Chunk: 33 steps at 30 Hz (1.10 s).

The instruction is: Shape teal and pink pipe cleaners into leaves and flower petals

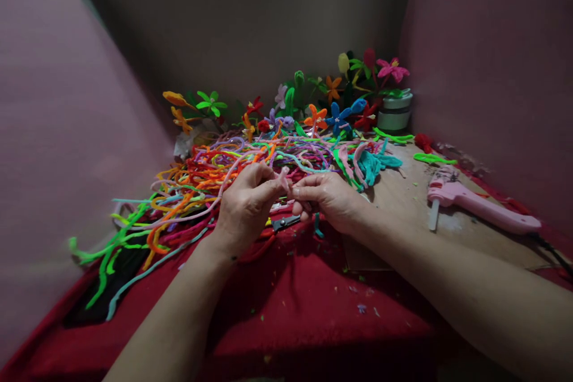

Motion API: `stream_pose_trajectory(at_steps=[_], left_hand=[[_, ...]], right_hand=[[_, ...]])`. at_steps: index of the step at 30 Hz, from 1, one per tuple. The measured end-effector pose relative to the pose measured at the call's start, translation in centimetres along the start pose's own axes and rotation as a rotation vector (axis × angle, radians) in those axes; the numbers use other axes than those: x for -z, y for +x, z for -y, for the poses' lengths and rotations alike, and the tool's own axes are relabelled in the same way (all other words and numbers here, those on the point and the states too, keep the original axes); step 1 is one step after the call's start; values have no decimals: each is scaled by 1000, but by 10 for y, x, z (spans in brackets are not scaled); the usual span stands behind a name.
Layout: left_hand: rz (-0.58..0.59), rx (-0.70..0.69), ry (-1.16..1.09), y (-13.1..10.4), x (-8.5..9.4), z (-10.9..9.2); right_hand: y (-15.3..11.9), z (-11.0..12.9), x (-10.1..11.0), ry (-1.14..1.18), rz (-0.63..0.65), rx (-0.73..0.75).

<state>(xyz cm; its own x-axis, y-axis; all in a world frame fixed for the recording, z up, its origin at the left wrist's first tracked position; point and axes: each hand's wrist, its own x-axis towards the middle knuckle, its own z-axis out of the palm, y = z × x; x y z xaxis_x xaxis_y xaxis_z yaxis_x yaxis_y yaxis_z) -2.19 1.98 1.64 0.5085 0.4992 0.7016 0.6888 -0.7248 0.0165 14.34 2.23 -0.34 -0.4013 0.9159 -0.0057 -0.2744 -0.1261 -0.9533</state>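
Near the middle of the view, my left hand (250, 198) pinches a small pale pink fuzzy piece (283, 179) between thumb and forefinger. My right hand (329, 197) meets it from the right, its thumb and forefinger closed on the lower right side of the same piece. Both hands are held above the front edge of a heap of colourful pipe cleaners (215, 161). Just below the fingers lie dark-bladed scissors (286, 222), partly covered. The fingers hide part of the pink piece.
A pink glue gun (487, 206) rests on a brown board (403, 191) at the right. Fuzzy flowers (339, 118) and a pale green pot (394, 112) stand behind the heap. Teal pieces (373, 166) lie right of it. Scraps dot the red cloth (313, 310).
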Motion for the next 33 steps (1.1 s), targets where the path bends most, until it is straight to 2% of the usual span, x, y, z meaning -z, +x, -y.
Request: stream_pose_trajectory(at_steps=[5, 7, 9, 11, 12, 14, 17, 19, 21, 22, 24, 26, 29, 31, 33], left_hand=[[61, -206, 288, 1, 11, 1], [139, -220, 295, 3, 14, -2], [229, -164, 223, 5, 15, -6], [303, -24, 63, 6, 16, -10], [336, 97, -53, 7, 17, -12], [387, 430, -358, 7, 16, -12], [398, 924, -940, 6, 13, -9], [448, 1093, -1324, 6, 11, -7], [506, 1148, -1587, 7, 10, -8], [502, 1148, -1639, 8, 10, -9], [386, 1119, -1563, 9, 13, -11], [195, 1028, -1348, 10, 18, -13], [-41, 773, -1069, 10, 23, -13], [-81, 579, -911, 9, 25, -12], [-53, 417, -731, 8, 25, -12]], right_hand=[[-1, 2, -1, -173, 25, 64], [-1, 3, -1, -260, 22, 66], [-2, 4, -3, -383, 13, 75], [-4, 4, -4, -594, -29, 164], [-6, 4, -5, -723, -64, 250], [-11, 2, -7, -965, -139, 478], [-18, -1, -9, -1213, -186, 821], [-21, -3, -10, -1329, -199, 1017], [-22, -3, -10, -1352, -222, 1143], [-22, -2, -10, -1308, -241, 1158], [-22, 0, -11, -1115, -279, 1076], [-21, 3, -13, -835, -282, 873], [-20, 9, -16, -452, -174, 555], [-20, 13, -17, -303, -90, 431], [-20, 16, -18, -237, -40, 364]])
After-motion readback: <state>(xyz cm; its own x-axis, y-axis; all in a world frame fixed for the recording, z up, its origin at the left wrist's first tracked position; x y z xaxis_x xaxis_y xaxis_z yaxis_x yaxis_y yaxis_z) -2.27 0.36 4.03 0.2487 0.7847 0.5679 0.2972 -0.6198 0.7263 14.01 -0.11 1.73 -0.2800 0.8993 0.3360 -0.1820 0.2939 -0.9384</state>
